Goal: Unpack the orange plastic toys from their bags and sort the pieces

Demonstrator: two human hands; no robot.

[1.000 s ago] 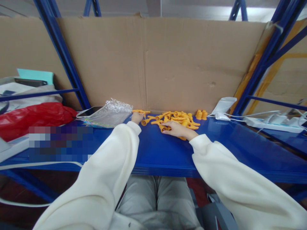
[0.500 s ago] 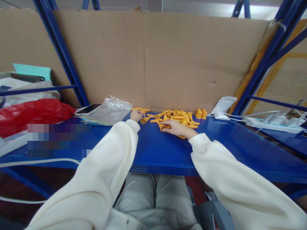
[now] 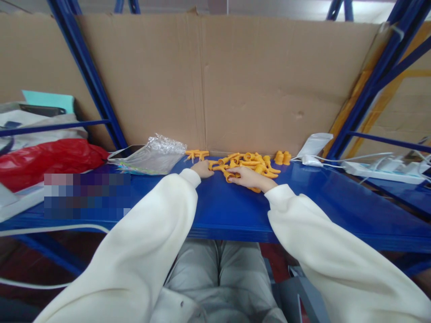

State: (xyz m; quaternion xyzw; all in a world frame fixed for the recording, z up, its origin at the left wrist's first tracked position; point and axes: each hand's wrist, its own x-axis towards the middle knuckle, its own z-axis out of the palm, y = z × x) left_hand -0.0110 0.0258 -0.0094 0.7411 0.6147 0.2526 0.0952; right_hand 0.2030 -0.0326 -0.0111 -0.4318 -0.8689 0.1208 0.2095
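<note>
A heap of orange plastic pieces (image 3: 257,162), several with a round hollow cup and a curved arm, lies on the blue shelf at its back. My right hand (image 3: 251,177) rests at the heap's front, thumb and fingers closed on one cupped piece (image 3: 229,177). At the heap's left edge my left hand (image 3: 202,169) is closed around an orange piece; the hand covers most of it. Behind the left hand sit a few branched orange pieces (image 3: 197,154), set apart from the heap. Two orange cup-shaped pieces (image 3: 283,157) stand upright to the right.
A clear plastic bag (image 3: 148,160) lies left of the pieces, with a red bag (image 3: 54,157) farther left. At right are a white adapter (image 3: 314,148) and a power strip (image 3: 384,172) with cables. Cardboard (image 3: 252,85) walls the back of the blue shelf (image 3: 232,211).
My left hand has moved from the small separate group of pieces right and toward me, over a piece at the heap's left edge. My right hand stays almost in place.
</note>
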